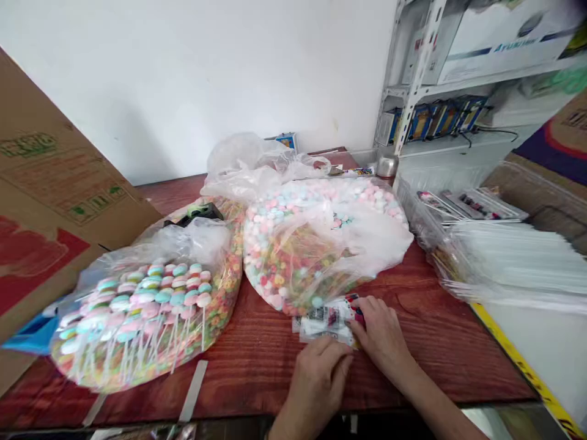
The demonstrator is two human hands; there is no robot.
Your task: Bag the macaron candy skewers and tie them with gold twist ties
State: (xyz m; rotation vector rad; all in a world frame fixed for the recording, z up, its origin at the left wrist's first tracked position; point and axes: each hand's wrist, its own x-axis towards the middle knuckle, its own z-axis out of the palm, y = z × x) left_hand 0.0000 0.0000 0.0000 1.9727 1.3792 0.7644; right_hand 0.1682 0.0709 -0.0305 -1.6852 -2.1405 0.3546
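Small clear packets with dark print [321, 322] lie on the red-brown wooden table, at the front edge of a large bag of pastel and multicoloured candies [284, 256]. My left hand [318, 379] is just in front of the packets, its fingers bent and together; what they hold, if anything, is hidden. At the right end of the packets, my right hand [376, 327] has thumb and fingers closed on a packet with red and dark parts. To the left, a bag of striped candy skewers on white sticks [147, 299] rests on another bag of small candies [229, 287].
A cardboard box [64, 183] stands at the left, beside a blue piece [32, 333]. At the right are a stack of white trays [518, 256] in clear plastic and a white shelf [417, 79]. A metal-topped container [386, 168] stands behind the candies.
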